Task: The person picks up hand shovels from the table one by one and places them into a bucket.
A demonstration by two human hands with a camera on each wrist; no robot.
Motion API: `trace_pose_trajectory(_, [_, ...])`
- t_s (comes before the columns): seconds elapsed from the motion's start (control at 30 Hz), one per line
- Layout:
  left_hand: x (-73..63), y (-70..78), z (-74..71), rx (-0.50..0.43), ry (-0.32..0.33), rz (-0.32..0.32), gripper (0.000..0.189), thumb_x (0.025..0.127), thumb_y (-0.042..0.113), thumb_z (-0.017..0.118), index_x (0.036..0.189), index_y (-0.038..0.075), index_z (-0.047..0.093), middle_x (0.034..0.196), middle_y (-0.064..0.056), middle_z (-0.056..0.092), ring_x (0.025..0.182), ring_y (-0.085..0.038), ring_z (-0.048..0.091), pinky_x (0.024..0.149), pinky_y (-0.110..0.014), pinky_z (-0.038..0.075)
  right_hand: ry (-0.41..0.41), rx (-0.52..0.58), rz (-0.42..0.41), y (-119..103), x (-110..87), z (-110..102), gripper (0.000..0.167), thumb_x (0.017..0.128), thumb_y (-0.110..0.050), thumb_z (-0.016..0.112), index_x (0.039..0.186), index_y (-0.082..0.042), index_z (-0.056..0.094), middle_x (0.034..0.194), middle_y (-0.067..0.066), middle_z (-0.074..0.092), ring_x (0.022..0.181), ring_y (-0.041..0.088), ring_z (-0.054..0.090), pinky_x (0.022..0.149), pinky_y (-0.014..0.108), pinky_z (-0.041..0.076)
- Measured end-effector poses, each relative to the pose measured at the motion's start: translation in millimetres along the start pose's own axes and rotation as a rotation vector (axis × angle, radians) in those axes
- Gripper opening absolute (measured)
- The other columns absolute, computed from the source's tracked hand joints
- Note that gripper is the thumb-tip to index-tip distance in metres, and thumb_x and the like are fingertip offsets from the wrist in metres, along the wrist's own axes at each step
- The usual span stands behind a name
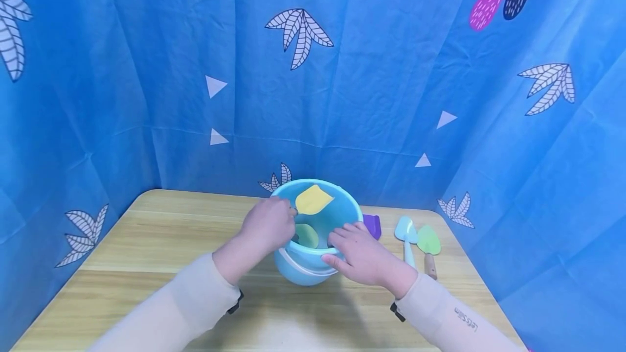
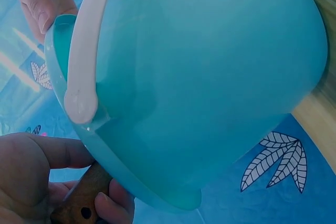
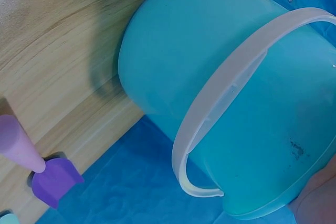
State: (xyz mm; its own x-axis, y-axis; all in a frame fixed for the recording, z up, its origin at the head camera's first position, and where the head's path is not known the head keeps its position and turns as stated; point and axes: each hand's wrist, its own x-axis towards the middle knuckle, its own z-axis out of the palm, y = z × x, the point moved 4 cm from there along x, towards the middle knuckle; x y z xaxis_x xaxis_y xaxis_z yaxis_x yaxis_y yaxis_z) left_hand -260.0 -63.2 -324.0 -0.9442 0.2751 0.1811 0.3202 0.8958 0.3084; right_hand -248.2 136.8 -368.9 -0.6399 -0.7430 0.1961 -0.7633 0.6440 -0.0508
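A light-blue bucket [image 1: 313,262] stands upright on the table, its white handle [image 3: 226,85] hanging down along the near side. At the bucket's left rim, my left hand [image 1: 269,224] grips the brown wooden grip [image 2: 86,195] of a toy shovel. The shovel's yellow blade [image 1: 314,200] lies over the bucket's opening. Lower in the bucket shows a rounded yellowish-green shape [image 1: 306,236]. My right hand [image 1: 362,251] holds the near right rim, fingers over the inside and thumb outside.
Right of the bucket lie a purple shovel [image 3: 56,181] with a pale lilac handle, a light-blue shovel [image 1: 406,230] and a green shovel [image 1: 429,240] with a wooden handle. A blue patterned curtain [image 1: 313,96] hangs behind and beside the wooden table [image 1: 171,232].
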Motion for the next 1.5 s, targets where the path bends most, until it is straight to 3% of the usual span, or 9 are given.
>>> trace_pose_trajectory(0.37, [4.5, 4.9, 5.0, 0.006, 0.004, 0.029, 0.026, 0.087, 0.008, 0.055, 0.063, 0.016, 0.056, 0.065, -0.002, 0.050, 0.067, -0.019, 0.047, 0.059, -0.031, 0.041, 0.006, 0.002, -0.003, 1, -0.3, 1, 0.037, 0.102, -0.056, 0.039, 0.094, -0.023, 0.055, 0.081, -0.015, 0.046, 0.086, 0.008, 0.044, 0.087, 0.035, 0.037])
trace_pose_trajectory(0.63, [9.7, 8.7, 8.7, 0.026, -0.001, 0.041, 0.024, 0.088, 0.009, 0.057, 0.065, 0.017, 0.059, 0.064, -0.001, 0.051, 0.067, -0.018, 0.047, 0.060, -0.031, 0.042, 0.004, 0.004, -0.005, 1, -0.1, 0, 0.036, 0.102, -0.056, 0.040, 0.092, -0.024, 0.052, 0.080, -0.013, 0.046, 0.086, 0.009, 0.043, 0.087, 0.035, 0.036])
trace_pose_trajectory(0.9, [18.8, 7.5, 20.0, 0.012, -0.062, 0.036, 0.027, 0.085, 0.008, 0.058, 0.059, 0.017, 0.056, 0.061, 0.001, 0.048, 0.063, -0.016, 0.046, 0.058, -0.029, 0.041, 0.006, 0.016, -0.007, 2, 0.1, 2, 0.034, 0.103, -0.054, 0.040, 0.092, -0.025, 0.053, 0.080, -0.014, 0.045, 0.085, 0.008, 0.042, 0.086, 0.034, 0.036])
trace_pose_trajectory(1.1, [23.3, 6.8, 27.1, 0.053, -0.092, 0.062, 0.026, 0.085, 0.009, 0.058, 0.060, 0.018, 0.057, 0.061, 0.002, 0.050, 0.062, -0.015, 0.046, 0.061, -0.030, 0.041, 0.012, 0.009, -0.009, 2, 0.3, 2, 0.034, 0.103, -0.055, 0.041, 0.092, -0.025, 0.052, 0.080, -0.013, 0.046, 0.084, 0.008, 0.041, 0.085, 0.033, 0.035])
trace_pose_trajectory(1.5, [29.6, 5.5, 36.2, -0.012, -0.176, -0.021, 0.027, 0.088, 0.014, 0.061, 0.061, 0.015, 0.056, 0.058, 0.000, 0.047, 0.055, -0.016, 0.048, 0.059, -0.030, 0.042, 0.008, 0.007, -0.009, 0, -0.7, 1, 0.036, 0.103, -0.055, 0.040, 0.094, -0.024, 0.054, 0.082, -0.014, 0.046, 0.087, 0.008, 0.043, 0.088, 0.034, 0.036])
